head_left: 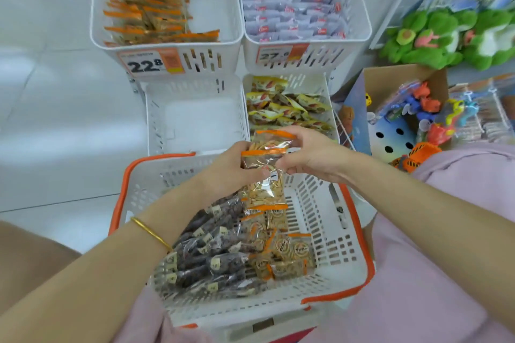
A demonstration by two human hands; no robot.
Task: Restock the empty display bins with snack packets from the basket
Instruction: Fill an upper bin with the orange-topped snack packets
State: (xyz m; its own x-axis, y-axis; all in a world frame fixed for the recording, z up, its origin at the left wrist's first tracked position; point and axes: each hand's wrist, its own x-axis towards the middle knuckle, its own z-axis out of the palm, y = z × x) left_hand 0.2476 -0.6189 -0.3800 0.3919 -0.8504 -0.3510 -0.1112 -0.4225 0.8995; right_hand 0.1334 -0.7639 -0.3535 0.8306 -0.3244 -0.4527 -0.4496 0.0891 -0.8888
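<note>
Both hands are over the white slotted plastic basket with the orange rim [320, 203], which rests on the person's lap. The left grip [231, 167] pinches a clear snack packet with orange end strips [264, 186], holding it upright by its upper half. The right grip [309, 153] has its fingers curled round a second clear orange-edged packet [274, 140] that lies crosswise just above the first, and its lower fingertips seem to touch the upright packet too. Both grips are closed on film, neither is spread.

The step in hand looks like gathering a small bundle before loading. The empty white slotted bin [195, 120] sits just beyond the basket's far rim, beside the bin of yellow wrapped snacks [289, 108].

To do it well:
- Turn the crosswise packet so both lie the same way, orange strips aligned. The film looks slippery, so a stack held by one edge may fan out
- Hold the bundle across its middle with one grip, freeing the other to fetch more orange-edged packets [284, 250] from the basket's right side
- Leave the dark brown packets [211, 245] for a separate bin
- Lay the bundle flat against a wall of the empty bin rather than dropping it, and keep clear of the yellow snacks
</note>
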